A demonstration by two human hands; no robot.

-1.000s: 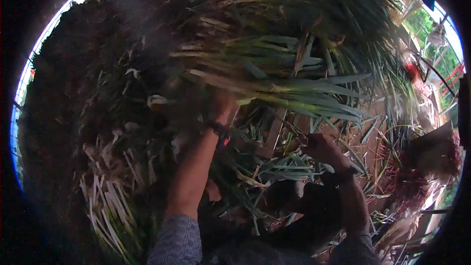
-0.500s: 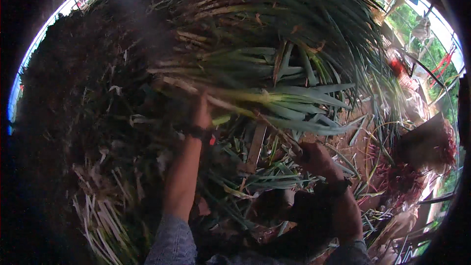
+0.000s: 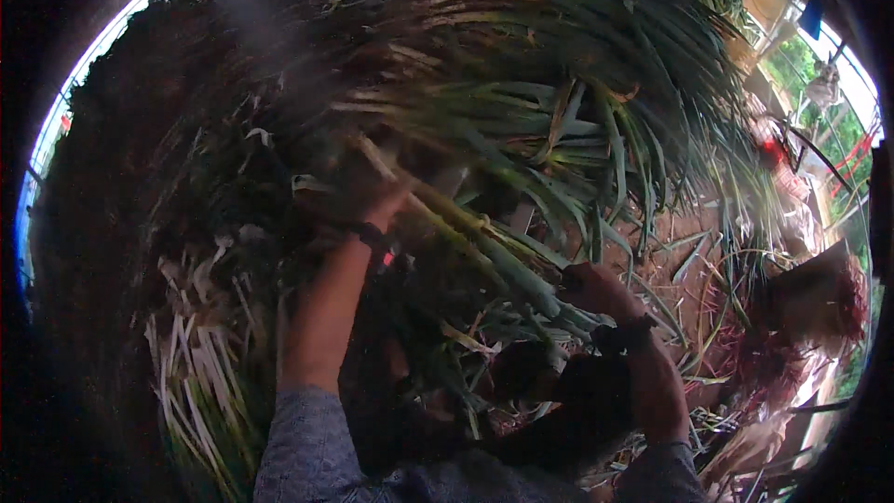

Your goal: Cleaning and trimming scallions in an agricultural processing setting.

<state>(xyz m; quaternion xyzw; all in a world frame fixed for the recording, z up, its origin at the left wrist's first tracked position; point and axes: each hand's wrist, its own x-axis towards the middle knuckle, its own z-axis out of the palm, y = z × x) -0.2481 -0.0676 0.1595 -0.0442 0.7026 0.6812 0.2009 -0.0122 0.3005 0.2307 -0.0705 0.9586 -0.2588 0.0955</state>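
A long green onion (image 3: 498,256) lies slantwise before me, its pale root end up and to the left, its leaves down toward the right. Around its pale stalk, near the root end, my left hand (image 3: 377,196) is closed. My right hand (image 3: 596,293) is curled beside the leaves; shadow hides what its fingers hold. Beyond both hands spreads a big heap of green onions (image 3: 559,140), roots to the left and leaves to the right. Stripped white-stemmed onions (image 3: 200,391) lie in a bunch at the lower left.
Cut leaves and scraps litter the brown ground (image 3: 675,242) on the right. Farther right stands a container (image 3: 810,293) beside a tangle of reddish strands (image 3: 754,354). Dark, soil-covered roots (image 3: 121,177) line the left side of the heap.
The onion in my left hand has swung from nearly level to a slant, its leaves coming down toward my right hand. A thin brownish piece at my right hand no longer shows.
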